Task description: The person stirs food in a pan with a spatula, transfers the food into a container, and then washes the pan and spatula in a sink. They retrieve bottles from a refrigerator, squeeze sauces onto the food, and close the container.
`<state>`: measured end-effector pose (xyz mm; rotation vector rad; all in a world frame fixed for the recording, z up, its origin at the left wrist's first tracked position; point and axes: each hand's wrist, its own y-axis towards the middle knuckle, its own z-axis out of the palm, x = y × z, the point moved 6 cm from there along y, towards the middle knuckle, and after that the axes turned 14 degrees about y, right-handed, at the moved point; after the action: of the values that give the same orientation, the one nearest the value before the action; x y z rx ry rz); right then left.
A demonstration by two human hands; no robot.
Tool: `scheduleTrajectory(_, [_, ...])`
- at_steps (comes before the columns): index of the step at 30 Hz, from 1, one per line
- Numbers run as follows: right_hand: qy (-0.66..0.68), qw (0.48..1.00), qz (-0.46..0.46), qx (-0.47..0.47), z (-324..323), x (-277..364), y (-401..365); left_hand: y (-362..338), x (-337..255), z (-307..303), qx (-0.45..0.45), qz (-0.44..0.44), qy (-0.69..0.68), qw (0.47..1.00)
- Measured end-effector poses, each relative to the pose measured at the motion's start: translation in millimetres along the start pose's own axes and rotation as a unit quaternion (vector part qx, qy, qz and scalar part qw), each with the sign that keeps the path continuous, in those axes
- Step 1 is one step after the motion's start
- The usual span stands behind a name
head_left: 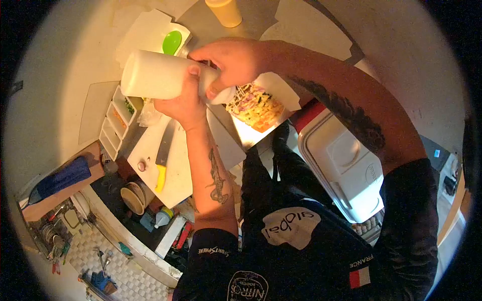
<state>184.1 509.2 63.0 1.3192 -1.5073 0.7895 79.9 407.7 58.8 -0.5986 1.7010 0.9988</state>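
A large white squeeze bottle (153, 75) lies tilted almost on its side in the air, its narrow end toward the right. My left hand (186, 103) is wrapped around the bottle's body, thumb on top. Around the neck end, my right hand (233, 65) is closed, its fingers bent over the bottle. Just below and to the right of that end is an open paper food box (283, 93). It holds chopped yellow food (258, 113) with purple shreds and dark sauce streaks. The bottle's tip is partly hidden.
A knife (164, 150) with a yellow handle lies on a white cutting board (181, 173). Left of it stands a divided white tray (113, 125). A green spoon-like item (171, 42) and a yellow cup (226, 12) are at the back. A white lidded cooler (341, 160) stands right.
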Motion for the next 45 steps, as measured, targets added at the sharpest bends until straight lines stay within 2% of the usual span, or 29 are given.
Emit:
scheduleTrajectory(3, [0.016, 0.999, 0.034, 0.021, -7.8, -2.2, 1.6, -2.5, 4.1, 5.4, 0.004, -0.006, -0.021, 1.000])
scheduleTrajectory(4, [0.017, 1.000, 0.007, 0.024, -9.5, -9.1, 14.5, 4.0, 2.9, 12.4, 0.002, -0.015, -0.030, 0.999])
scheduleTrajectory(5, [0.021, 0.999, 0.022, 0.026, -13.9, -21.0, 17.4, 10.4, 5.4, 19.4, 0.002, -0.024, -0.039, 0.999])
scheduleTrajectory(6, [0.027, 0.999, 0.038, 0.028, -19.7, -20.3, 19.7, 22.0, 7.4, 22.7, 0.018, 0.006, 0.002, 1.000])
scheduleTrajectory(9, [0.046, 0.997, 0.037, 0.042, -24.3, -25.3, 20.2, 16.6, 9.6, 26.6, 0.002, 0.011, -0.009, 1.000])
scheduleTrajectory(13, [0.008, 0.999, 0.025, 0.047, -22.5, -5.1, -2.8, -4.0, 3.0, 23.2, 0.000, 0.007, -0.007, 1.000])
scheduleTrajectory(18, [-0.068, 0.997, 0.016, 0.045, -37.2, -19.5, 21.8, 16.4, 15.8, 36.8, 0.004, 0.001, -0.018, 1.000])
scheduleTrajectory(21, [-0.013, 0.995, 0.035, 0.097, -45.3, -12.6, 15.2, 21.7, 20.5, 40.2, -0.002, 0.022, -0.018, 1.000])
scheduleTrajectory(23, [0.026, 0.990, 0.050, 0.132, -50.8, -0.9, 7.9, 14.5, 20.9, 40.3, -0.004, 0.002, -0.031, 1.000])
scheduleTrajectory(25, [0.022, 0.991, 0.046, 0.121, -44.1, -4.9, 4.3, 4.5, 20.2, 37.6, -0.001, -0.015, -0.038, 0.999])
scheduleTrajectory(27, [-0.029, 0.997, 0.028, 0.060, -30.5, -14.0, -0.3, -6.6, 19.7, 36.4, 0.011, -0.027, -0.044, 0.999])
scheduleTrajectory(30, [-0.029, 0.994, 0.059, 0.086, -22.8, -12.9, -14.2, -23.9, 18.2, 31.5, 0.003, -0.046, -0.043, 0.998])
scheduleTrajectory(32, [-0.057, 0.995, 0.023, 0.074, -19.1, -15.1, -12.8, -24.8, 18.9, 25.8, 0.011, -0.025, -0.032, 0.999])
scheduleTrajectory(33, [-0.070, 0.995, 0.005, 0.068, -17.2, -8.4, -10.2, -23.0, 15.1, 21.9, 0.015, -0.014, -0.026, 0.999])
scheduleTrajectory(36, [-0.129, 0.989, 0.035, 0.055, -11.9, 8.3, 4.6, -7.6, -2.2, 6.8, -0.007, 0.013, 0.004, 1.000])
scheduleTrajectory(40, [-0.087, 0.995, 0.035, 0.017, -4.6, 40.8, 25.8, 19.8, 3.8, -18.2, -0.061, -0.094, -0.134, 0.985])
scheduleTrajectory(43, [-0.083, 0.996, 0.023, 0.009, -2.5, 57.5, 35.7, 30.8, -5.1, -28.5, -0.066, -0.094, -0.152, 0.982])
scheduleTrajectory(45, [-0.102, 0.994, 0.025, -0.002, -6.6, 63.3, 36.1, 30.9, -21.1, -24.6, -0.043, -0.054, -0.111, 0.991])
